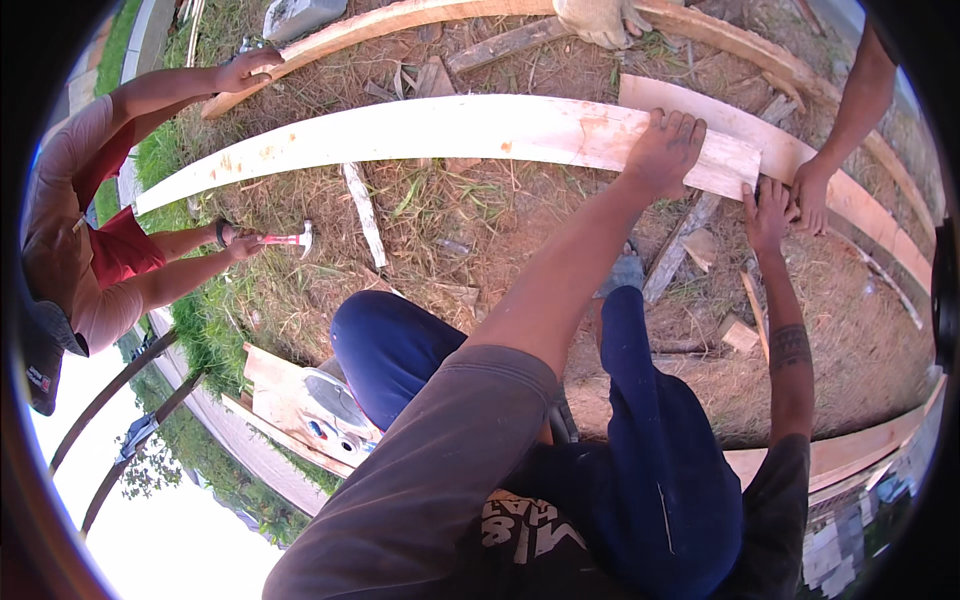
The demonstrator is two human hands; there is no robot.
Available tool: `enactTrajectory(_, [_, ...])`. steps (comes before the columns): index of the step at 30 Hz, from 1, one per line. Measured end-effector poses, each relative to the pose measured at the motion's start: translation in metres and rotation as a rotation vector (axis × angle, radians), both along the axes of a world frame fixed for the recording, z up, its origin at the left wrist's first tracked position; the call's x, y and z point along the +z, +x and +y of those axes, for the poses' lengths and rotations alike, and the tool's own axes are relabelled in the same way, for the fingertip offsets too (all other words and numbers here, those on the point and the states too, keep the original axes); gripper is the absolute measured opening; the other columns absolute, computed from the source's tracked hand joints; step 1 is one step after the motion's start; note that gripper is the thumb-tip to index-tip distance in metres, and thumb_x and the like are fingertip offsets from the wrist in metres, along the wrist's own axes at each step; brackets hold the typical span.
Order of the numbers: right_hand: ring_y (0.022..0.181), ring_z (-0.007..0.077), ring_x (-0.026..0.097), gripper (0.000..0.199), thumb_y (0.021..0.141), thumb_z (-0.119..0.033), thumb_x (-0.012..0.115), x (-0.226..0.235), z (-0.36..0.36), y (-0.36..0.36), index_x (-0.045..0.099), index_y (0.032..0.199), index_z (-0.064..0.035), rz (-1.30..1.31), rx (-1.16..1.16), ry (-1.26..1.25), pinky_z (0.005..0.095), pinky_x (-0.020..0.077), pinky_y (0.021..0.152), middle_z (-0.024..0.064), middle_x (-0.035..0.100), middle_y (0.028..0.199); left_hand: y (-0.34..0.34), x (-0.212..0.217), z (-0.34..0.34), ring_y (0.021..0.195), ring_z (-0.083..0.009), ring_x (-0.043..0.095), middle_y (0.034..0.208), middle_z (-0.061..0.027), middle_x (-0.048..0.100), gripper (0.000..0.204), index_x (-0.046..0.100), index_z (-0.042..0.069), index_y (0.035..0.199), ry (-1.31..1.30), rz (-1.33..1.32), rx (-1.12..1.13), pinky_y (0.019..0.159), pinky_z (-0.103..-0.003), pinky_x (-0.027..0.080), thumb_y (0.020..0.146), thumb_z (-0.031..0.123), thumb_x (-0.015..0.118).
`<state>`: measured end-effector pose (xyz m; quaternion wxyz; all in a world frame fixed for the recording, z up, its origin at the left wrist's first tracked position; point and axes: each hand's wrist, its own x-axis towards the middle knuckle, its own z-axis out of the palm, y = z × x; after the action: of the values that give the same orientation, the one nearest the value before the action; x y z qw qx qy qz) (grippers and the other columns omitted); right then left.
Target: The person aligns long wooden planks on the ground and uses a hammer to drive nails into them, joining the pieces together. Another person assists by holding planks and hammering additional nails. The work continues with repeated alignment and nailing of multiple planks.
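A long pale wooden board (430, 128) stretches across the view above the ground. My left hand (665, 155) is closed over it near its right end, fingers bent over the far edge. A second plank (845, 195) lies behind that end and runs on to the right. At the overlap, my right hand (767, 212) has its fingers on the second plank's near edge, close to the first board's end; their tips are partly hidden. Right beside it, another person's hand (812, 195) touches the same plank.
On the left a person in red shorts holds a claw hammer (303, 240). A gloved hand (600, 20) rests by a far curved plank (420, 28). A grey block (300, 15) sits far left. A circular saw (335, 400) lies near my knee, and wood scraps (685, 245) litter the grassy dirt.
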<state>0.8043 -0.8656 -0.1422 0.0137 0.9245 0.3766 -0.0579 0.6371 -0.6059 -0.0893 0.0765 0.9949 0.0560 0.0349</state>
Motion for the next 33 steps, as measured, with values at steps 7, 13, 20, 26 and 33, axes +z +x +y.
enactTrajectory(7, [0.132,0.0338,0.047,0.054,0.109,-0.054,0.048,0.005,0.006,-0.003,0.057,0.133,-0.0067,0.012,-0.001,0.048,0.0621,0.0243,0.117,0.0128,0.056,0.136,-0.002,-0.007,-0.001,0.125,-0.0347,0.051,0.135,-0.0198,0.057,0.105,0.052,-0.006,0.148,0.037,-0.083,0.016,0.108,-0.057,0.037,0.064,0.049,0.082])
enactTrajectory(13, [0.132,0.0336,0.047,0.052,0.110,-0.053,0.048,-0.004,0.001,0.000,0.057,0.132,-0.0069,-0.028,0.013,0.095,0.0621,0.0239,0.117,0.0125,0.056,0.135,-0.003,-0.011,-0.002,0.125,-0.0359,0.052,0.134,-0.0212,0.058,0.108,0.052,-0.007,0.147,0.028,-0.150,0.024,0.108,-0.058,0.039,0.061,0.051,0.083])
enactTrajectory(20, [0.132,0.0343,0.048,0.051,0.110,-0.052,0.048,0.000,0.001,0.000,0.057,0.132,-0.0067,-0.015,0.014,0.072,0.0621,0.0239,0.117,0.0128,0.056,0.135,-0.003,-0.008,-0.002,0.126,-0.0367,0.052,0.136,-0.0214,0.058,0.111,0.051,-0.007,0.149,0.011,-0.099,0.010,0.110,-0.059,0.038,0.063,0.055,0.083])
enactTrajectory(26, [0.132,0.0349,0.048,0.051,0.110,-0.051,0.049,0.001,-0.002,0.000,0.057,0.132,-0.0062,-0.003,0.004,0.084,0.0616,0.0228,0.118,0.0134,0.057,0.135,-0.002,-0.006,-0.003,0.129,-0.0371,0.051,0.140,-0.0216,0.057,0.110,0.048,-0.006,0.151,0.021,-0.057,-0.002,0.113,-0.059,0.036,0.066,0.055,0.082])
enactTrajectory(33, [0.133,0.0353,0.048,0.049,0.110,-0.049,0.049,0.002,0.001,-0.002,0.057,0.132,-0.0059,-0.008,0.014,0.108,0.0612,0.0229,0.118,0.0137,0.057,0.135,-0.001,-0.010,-0.003,0.128,-0.0364,0.051,0.139,-0.0210,0.057,0.111,0.048,-0.006,0.151,0.038,-0.078,0.019,0.114,-0.058,0.036,0.065,0.054,0.084])
